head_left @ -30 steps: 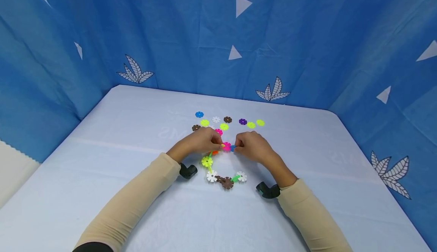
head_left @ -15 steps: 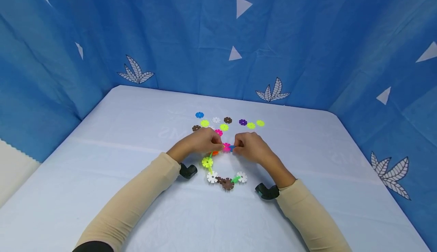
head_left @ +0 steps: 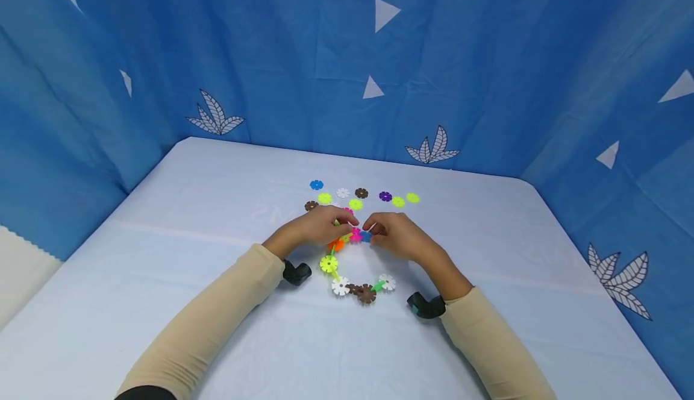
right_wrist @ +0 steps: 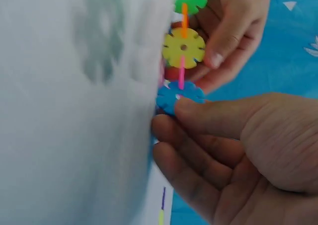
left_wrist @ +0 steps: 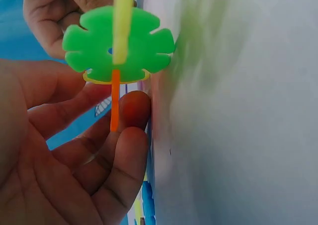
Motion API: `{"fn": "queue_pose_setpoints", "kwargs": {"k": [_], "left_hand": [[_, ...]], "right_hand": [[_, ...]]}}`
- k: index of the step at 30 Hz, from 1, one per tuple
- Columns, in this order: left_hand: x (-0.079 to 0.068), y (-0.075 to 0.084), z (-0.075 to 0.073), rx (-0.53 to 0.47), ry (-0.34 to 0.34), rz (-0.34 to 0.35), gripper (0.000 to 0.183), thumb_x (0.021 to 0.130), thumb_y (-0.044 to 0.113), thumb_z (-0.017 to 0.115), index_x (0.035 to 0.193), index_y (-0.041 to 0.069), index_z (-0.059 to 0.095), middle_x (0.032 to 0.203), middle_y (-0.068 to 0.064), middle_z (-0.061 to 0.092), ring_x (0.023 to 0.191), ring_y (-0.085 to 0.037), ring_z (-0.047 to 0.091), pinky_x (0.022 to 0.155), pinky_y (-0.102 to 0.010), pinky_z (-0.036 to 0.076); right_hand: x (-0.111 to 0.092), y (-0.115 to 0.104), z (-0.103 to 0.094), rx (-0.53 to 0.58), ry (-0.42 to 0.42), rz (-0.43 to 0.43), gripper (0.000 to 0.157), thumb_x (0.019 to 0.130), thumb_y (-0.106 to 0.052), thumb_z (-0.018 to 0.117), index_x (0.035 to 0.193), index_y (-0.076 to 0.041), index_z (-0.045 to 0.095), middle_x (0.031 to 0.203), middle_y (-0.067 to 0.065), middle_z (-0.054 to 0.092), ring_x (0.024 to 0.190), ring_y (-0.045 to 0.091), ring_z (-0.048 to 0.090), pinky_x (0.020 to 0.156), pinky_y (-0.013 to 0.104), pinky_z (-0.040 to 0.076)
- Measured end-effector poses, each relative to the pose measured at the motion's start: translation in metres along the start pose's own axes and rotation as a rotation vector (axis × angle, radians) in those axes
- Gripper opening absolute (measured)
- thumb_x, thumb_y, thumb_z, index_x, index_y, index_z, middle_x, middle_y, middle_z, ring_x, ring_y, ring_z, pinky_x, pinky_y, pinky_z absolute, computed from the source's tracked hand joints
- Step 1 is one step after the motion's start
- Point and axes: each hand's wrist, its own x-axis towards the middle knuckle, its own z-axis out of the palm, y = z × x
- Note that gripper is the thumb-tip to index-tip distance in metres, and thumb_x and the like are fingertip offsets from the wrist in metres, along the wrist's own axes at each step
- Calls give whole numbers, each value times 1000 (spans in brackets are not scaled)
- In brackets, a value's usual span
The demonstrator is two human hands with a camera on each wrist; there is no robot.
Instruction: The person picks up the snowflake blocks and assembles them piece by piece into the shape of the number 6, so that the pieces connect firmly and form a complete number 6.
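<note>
Both forearms reach in over the desk (head_left: 303, 340), fingers bent and loose. The left hand (head_left: 324, 224) grasps nothing, thumb and index parted beside the pink disc (head_left: 355, 235). The right hand (head_left: 398, 231) looks released, thumb overlapping the blue disc (head_left: 365, 237), index apart. The chain (head_left: 328, 264) curves between the wrists, its blue end nearest the right fingers.
</note>
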Motion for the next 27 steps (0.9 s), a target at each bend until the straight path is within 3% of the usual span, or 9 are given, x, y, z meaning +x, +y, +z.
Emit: {"fn": "queue_pose_setpoints", "kwargs": {"k": [3,6,9,11,15,20,24,27], "left_hand": [[-1,-1,-1,-11,-6,27,25,104,19,57,124,14,70,115,2,68,102,-18,59,93,-39,49],[-2,0,-1,-29,-8,29,20,104,19,58,118,13,71,105,3,67,94,-18,57,88,-35,49],[-4,1,-3,-42,-4,13,17,103,20,59,115,13,70,102,3,65,92,-18,57,87,-34,50],[-4,2,-3,-47,-3,13,18,103,20,59,115,13,70,103,3,65,92,-18,57,86,-34,50],[-2,2,-2,-36,-12,33,21,104,20,57,120,12,69,108,2,65,94,-18,57,87,-33,50],[-3,2,-1,-23,-14,38,22,104,19,57,121,12,68,107,2,65,95,-17,57,87,-32,50],[-4,2,0,-13,-10,35,23,104,20,57,122,11,68,107,1,65,93,-17,58,85,-32,50],[-4,2,0,-8,-9,31,25,103,20,58,124,11,68,108,1,65,91,-17,58,84,-31,50]], "right_hand": [[0,4,-5,-8,-5,18,25,93,-3,72,117,-9,70,103,3,71,102,25,66,89,41,55],[2,13,-11,-16,78,50,22,96,-5,68,119,-7,69,105,6,71,103,27,64,91,44,53],[6,22,-19,-24,171,132,24,99,-9,65,123,-6,68,111,10,68,105,30,62,93,46,51],[8,28,-25,-41,191,208,28,101,-13,64,128,-7,65,117,13,66,108,32,60,94,49,50],[16,41,-37,-86,156,304,38,102,-18,62,138,-7,57,126,19,62,112,35,57,96,52,48],[32,52,-43,-114,119,328,47,103,-19,58,148,-7,49,128,23,59,114,37,56,100,54,46],[40,56,-42,-121,112,352,36,103,-15,57,138,-5,59,129,22,59,117,38,54,103,53,43],[40,57,-41,-115,112,358,24,101,-12,60,123,-3,65,121,20,61,110,35,55,99,50,46]]}}
